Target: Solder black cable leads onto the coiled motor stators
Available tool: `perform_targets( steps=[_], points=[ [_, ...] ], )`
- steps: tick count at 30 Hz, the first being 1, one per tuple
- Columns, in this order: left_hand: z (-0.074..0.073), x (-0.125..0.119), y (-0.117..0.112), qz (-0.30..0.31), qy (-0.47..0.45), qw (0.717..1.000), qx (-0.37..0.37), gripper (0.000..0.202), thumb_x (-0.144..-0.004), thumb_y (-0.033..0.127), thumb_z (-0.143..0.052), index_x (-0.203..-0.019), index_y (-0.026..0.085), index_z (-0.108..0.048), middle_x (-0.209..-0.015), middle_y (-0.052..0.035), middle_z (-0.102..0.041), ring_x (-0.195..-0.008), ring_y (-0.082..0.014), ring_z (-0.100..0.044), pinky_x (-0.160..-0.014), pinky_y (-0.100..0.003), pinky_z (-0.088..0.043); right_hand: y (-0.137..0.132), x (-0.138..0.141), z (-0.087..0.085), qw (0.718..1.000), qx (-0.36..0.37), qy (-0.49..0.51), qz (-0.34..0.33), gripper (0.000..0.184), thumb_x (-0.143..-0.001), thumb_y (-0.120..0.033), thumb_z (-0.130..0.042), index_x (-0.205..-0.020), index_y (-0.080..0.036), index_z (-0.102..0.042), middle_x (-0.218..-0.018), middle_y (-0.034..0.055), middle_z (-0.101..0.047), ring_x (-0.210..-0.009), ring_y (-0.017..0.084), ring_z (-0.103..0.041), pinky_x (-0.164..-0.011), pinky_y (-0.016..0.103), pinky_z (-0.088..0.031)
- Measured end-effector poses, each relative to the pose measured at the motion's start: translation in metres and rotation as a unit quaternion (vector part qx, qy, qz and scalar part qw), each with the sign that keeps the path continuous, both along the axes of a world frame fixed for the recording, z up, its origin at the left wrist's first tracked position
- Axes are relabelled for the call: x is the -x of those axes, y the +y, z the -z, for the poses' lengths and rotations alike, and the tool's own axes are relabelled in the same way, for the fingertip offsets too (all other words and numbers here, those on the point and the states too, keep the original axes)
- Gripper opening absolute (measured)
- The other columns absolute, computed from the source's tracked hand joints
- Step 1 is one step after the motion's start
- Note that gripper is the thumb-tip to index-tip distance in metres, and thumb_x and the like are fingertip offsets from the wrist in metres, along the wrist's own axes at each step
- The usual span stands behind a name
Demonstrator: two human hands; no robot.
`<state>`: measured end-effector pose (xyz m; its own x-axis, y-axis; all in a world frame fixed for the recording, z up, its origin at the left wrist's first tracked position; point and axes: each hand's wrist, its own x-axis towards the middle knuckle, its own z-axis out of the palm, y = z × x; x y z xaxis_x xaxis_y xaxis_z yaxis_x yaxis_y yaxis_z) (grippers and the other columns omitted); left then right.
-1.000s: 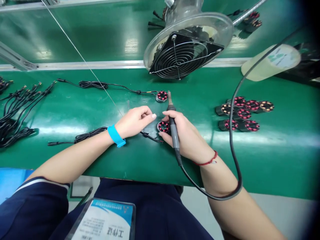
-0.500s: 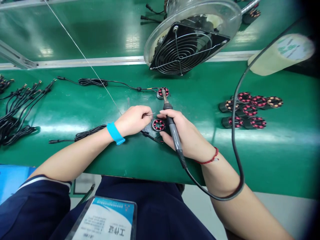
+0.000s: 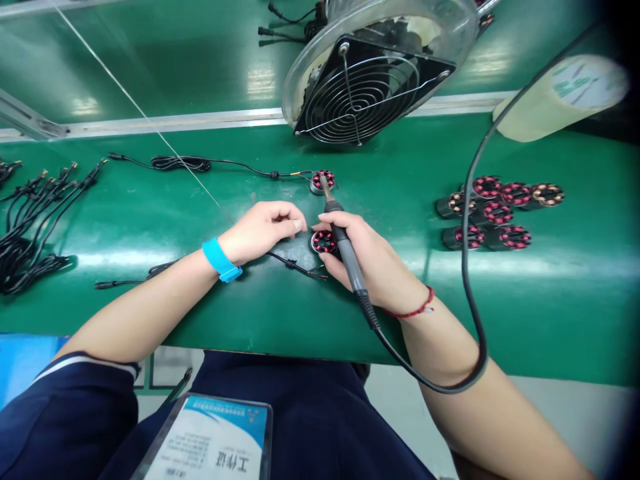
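Observation:
My right hand (image 3: 377, 260) is wrapped around a soldering iron (image 3: 351, 260), its tip pointing away from me. In the picture that tip overlaps a motor stator with red windings (image 3: 317, 183); whether they touch I cannot tell. Fingers of the same hand also rest around a nearer stator (image 3: 323, 242). To the left, my left hand (image 3: 265, 230) is closed with curled fingers, beside the nearer stator and apart from it. A thin solder wire (image 3: 150, 123) slants down from the upper left to this hand; its end is hidden. Below lies a black cable with bare ends (image 3: 300, 268).
A fan with a wire guard (image 3: 357, 107) hangs over the bench's back edge. Several stators (image 3: 495, 213) stand at right, near a pale roll (image 3: 555, 103). Bundled black cables (image 3: 30, 240) lie at left. The iron's cord (image 3: 470, 287) loops over my right forearm.
My left hand has drawn slightly left, away from the nearer stator, and the wire tip no longer shows. The nearer stator, with my right fingers at it, has shifted a little right.

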<state>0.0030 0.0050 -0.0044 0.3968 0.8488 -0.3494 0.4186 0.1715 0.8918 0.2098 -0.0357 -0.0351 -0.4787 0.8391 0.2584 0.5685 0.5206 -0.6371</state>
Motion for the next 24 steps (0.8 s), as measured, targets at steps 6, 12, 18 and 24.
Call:
perform_targets(
  steps=[6, 12, 18, 24],
  points=[
    [-0.003, -0.001, -0.005, 0.097, 0.095, 0.990, -0.042, 0.018, -0.084, 0.029, -0.058, -0.075, 0.014, -0.062, -0.066, 0.0020, -0.054, -0.061, -0.0095, -0.045, -0.059, -0.024, -0.034, 0.002, -0.003, 0.002, 1.000, 0.027, 0.006, 0.012, 0.047, -0.087, -0.023, -0.057, -0.130, -0.026, -0.039, -0.120, 0.0095, -0.068, -0.110, 0.028, -0.066, -0.094, 0.049, -0.054],
    [0.001, -0.008, -0.005, 0.040, 0.056, 0.998, -0.004, 0.017, -0.084, 0.026, -0.057, -0.073, 0.013, -0.061, -0.063, 0.0028, -0.051, -0.059, -0.0085, -0.040, -0.058, -0.024, -0.033, 0.001, -0.001, 0.001, 0.999, 0.035, 0.006, 0.009, 0.054, -0.083, -0.022, -0.061, -0.132, -0.025, -0.040, -0.119, 0.0102, -0.067, -0.109, 0.029, -0.065, -0.092, 0.050, -0.054],
    [0.000, -0.013, -0.006, 0.018, 0.049, 0.999, 0.002, 0.022, -0.085, 0.027, -0.055, -0.068, 0.014, -0.056, -0.061, 0.0027, -0.048, -0.059, -0.0085, -0.039, -0.057, -0.023, -0.031, 0.001, 0.001, 0.003, 1.000, 0.016, -0.003, 0.019, 0.049, -0.084, -0.024, -0.060, -0.130, -0.026, -0.044, -0.116, 0.0096, -0.068, -0.104, 0.030, -0.066, -0.092, 0.051, -0.053],
    [-0.004, -0.009, -0.009, 0.082, 0.083, 0.993, 0.002, 0.026, -0.086, 0.032, -0.057, -0.067, 0.014, -0.056, -0.061, 0.0030, -0.047, -0.058, -0.0081, -0.039, -0.056, -0.023, -0.031, 0.001, 0.000, 0.004, 0.999, 0.005, 0.009, 0.039, 0.050, -0.084, -0.026, -0.062, -0.130, -0.026, -0.043, -0.113, 0.0091, -0.069, -0.103, 0.030, -0.066, -0.090, 0.049, -0.053]
  ],
)
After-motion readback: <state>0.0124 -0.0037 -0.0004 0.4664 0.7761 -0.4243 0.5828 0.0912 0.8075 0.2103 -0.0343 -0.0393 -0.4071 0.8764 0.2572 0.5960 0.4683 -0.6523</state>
